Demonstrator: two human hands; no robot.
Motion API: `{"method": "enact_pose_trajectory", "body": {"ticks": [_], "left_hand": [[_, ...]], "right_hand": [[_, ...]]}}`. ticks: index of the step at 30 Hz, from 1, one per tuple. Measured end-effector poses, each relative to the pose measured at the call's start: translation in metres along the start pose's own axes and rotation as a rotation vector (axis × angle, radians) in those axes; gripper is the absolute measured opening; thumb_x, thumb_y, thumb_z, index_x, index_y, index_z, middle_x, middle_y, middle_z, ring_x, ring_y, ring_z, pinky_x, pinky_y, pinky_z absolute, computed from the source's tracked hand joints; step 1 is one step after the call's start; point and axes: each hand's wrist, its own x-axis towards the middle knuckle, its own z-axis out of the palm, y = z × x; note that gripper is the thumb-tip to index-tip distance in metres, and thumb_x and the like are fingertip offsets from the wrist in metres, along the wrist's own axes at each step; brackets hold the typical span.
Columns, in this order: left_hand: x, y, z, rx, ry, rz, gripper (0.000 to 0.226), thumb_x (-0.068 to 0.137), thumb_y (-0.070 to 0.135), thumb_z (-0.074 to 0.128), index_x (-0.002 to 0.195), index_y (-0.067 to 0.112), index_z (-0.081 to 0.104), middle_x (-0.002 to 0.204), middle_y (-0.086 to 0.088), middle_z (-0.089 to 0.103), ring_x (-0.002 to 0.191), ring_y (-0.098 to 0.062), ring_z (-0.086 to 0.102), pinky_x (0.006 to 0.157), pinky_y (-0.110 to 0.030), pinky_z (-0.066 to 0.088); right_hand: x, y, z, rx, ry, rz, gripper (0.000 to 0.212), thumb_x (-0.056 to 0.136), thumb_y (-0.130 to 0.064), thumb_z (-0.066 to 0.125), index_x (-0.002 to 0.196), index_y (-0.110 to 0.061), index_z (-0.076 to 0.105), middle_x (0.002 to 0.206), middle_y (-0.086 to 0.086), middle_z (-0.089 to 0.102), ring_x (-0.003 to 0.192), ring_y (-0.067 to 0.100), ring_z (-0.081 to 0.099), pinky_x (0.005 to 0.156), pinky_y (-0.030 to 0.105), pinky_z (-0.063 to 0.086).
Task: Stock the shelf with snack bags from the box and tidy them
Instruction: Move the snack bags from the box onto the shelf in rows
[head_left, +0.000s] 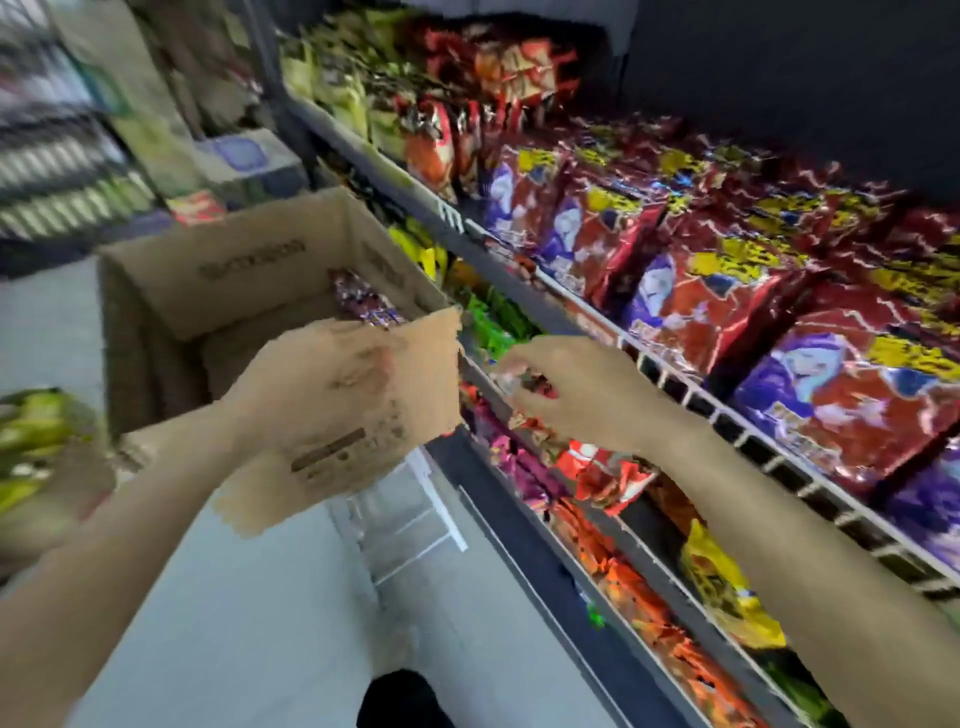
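Gripping the cardboard box (249, 280) by its near wall, the left hand (311, 384) is holding it up; the right hand (576, 389) is pinching a snack bag (524, 384) at the shelf (675, 384), three o'clock of the box.

Bright even light, motion blur, wide-angle distortion

A single head-worn wide-angle view looks forward and down from close range, tilted, with both forearms reaching in from the bottom edge. The shelf (670, 379) runs diagonally along the right, the box (223, 291) sits left of centre, and the floor (249, 597) lies below.
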Motion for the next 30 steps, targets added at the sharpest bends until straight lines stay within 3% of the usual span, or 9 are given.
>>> {"method": "enact_pose_trajectory", "body": {"ticks": [3,8,12,17,22,26,30], "left_hand": [[-0.016,-0.073,-0.016,-0.011,0.099,-0.058,0.047,0.081,0.050,0.040,0.113,0.024,0.064,0.102,0.009,0.067,0.093,-0.012,0.057,0.081,-0.024,0.042],[-0.003,-0.197,-0.008,0.004,0.151,-0.159,0.037,0.085,0.040,0.041,0.107,0.022,0.065,0.093,0.006,0.066,0.088,-0.018,0.062,0.075,-0.029,0.049],[0.024,-0.293,0.026,0.048,-0.011,-0.224,0.027,0.086,0.028,0.057,0.112,0.023,0.063,0.102,0.005,0.065,0.093,-0.018,0.062,0.077,-0.033,0.053],[0.043,-0.357,0.081,0.142,-0.354,-0.342,0.045,0.085,0.036,0.060,0.127,0.024,0.050,0.123,0.001,0.054,0.109,-0.021,0.056,0.081,-0.035,0.050],[0.036,-0.384,0.147,0.080,-0.376,-0.429,0.049,0.087,0.033,0.060,0.133,0.021,0.045,0.126,-0.001,0.054,0.113,-0.020,0.052,0.086,-0.036,0.049],[0.019,-0.400,0.190,0.034,-0.435,-0.512,0.053,0.087,0.038,0.060,0.135,0.021,0.044,0.130,-0.005,0.052,0.116,-0.024,0.050,0.090,-0.038,0.045],[-0.005,-0.411,0.217,0.034,-0.464,-0.641,0.057,0.083,0.049,0.058,0.129,0.016,0.049,0.121,-0.008,0.055,0.110,-0.027,0.053,0.087,-0.037,0.044]], "right_hand": [[0.072,-0.025,0.029,0.112,0.123,-0.049,0.022,0.092,-0.029,0.054,0.113,-0.025,0.062,0.115,-0.005,0.063,0.108,0.016,0.057,0.082,0.036,0.049],[0.200,-0.050,0.082,0.121,0.183,-0.033,0.019,0.088,-0.021,0.057,0.105,-0.022,0.066,0.105,-0.001,0.066,0.102,0.021,0.061,0.079,0.039,0.050],[0.287,-0.051,0.127,0.053,0.025,-0.074,0.021,0.091,-0.025,0.055,0.110,-0.020,0.063,0.111,0.003,0.063,0.108,0.025,0.058,0.084,0.040,0.048],[0.356,-0.050,0.178,-0.086,-0.261,-0.290,0.035,0.093,-0.031,0.055,0.126,-0.020,0.055,0.125,0.004,0.055,0.117,0.023,0.048,0.097,0.036,0.041],[0.403,-0.045,0.232,-0.359,-0.450,-0.554,0.048,0.091,-0.037,0.057,0.133,-0.016,0.046,0.130,0.006,0.050,0.121,0.025,0.044,0.100,0.038,0.037],[0.423,-0.048,0.276,-0.389,-0.561,-0.729,0.051,0.093,-0.041,0.051,0.136,-0.015,0.043,0.132,0.007,0.050,0.123,0.025,0.045,0.099,0.038,0.035],[0.446,-0.057,0.333,-0.395,-0.599,-0.735,0.049,0.093,-0.038,0.051,0.135,-0.014,0.043,0.134,0.008,0.050,0.123,0.026,0.046,0.100,0.038,0.036]]}}
